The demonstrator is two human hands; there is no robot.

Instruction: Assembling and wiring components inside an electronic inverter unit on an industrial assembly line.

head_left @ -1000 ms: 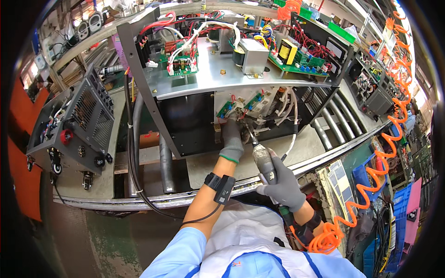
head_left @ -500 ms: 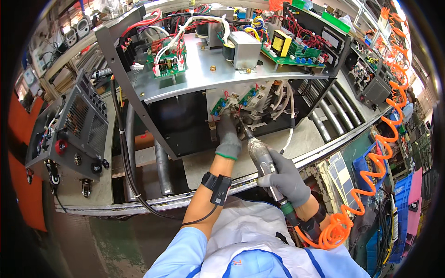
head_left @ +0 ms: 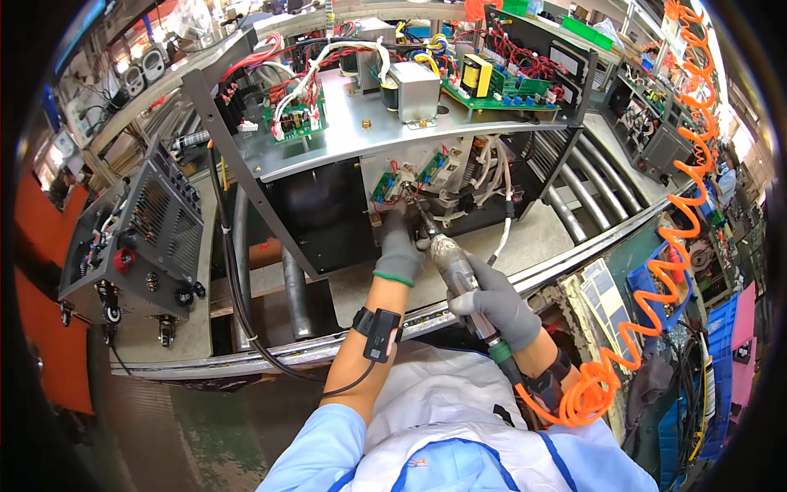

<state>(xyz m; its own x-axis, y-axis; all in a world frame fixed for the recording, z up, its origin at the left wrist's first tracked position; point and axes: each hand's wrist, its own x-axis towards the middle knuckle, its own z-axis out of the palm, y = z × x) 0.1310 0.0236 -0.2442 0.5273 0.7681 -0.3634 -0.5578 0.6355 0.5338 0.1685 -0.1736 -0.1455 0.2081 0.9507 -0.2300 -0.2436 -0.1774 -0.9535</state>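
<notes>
My right hand [head_left: 500,307], in a grey glove, is wrapped round a metal air screwdriver [head_left: 461,269] with a green collar. The tool slants up and left, its slim tip reaching the wired parts in the open front of a black-framed electrical unit [head_left: 316,213]. Beside the tip, my gloved left hand [head_left: 399,252] is raised with its fingers drawn together; what they hold, if anything, is hidden. Just above those fingers are a small green circuit board [head_left: 384,187] and a second small board [head_left: 431,166] on a pale metal plate.
A coiled orange air hose [head_left: 648,328] runs from the tool up the right side. A silver transformer [head_left: 410,92] stands on the unit's upper shelf. At left sits a grey machine on casters [head_left: 152,238]. Metal rollers [head_left: 586,197] line the conveyor. Black cable [head_left: 229,271] hangs in front.
My left hand has drawn slightly down from the boards, nearer the tool's nose. The screwdriver, still in my right hand, has shifted a little left. The whole view has moved slightly.
</notes>
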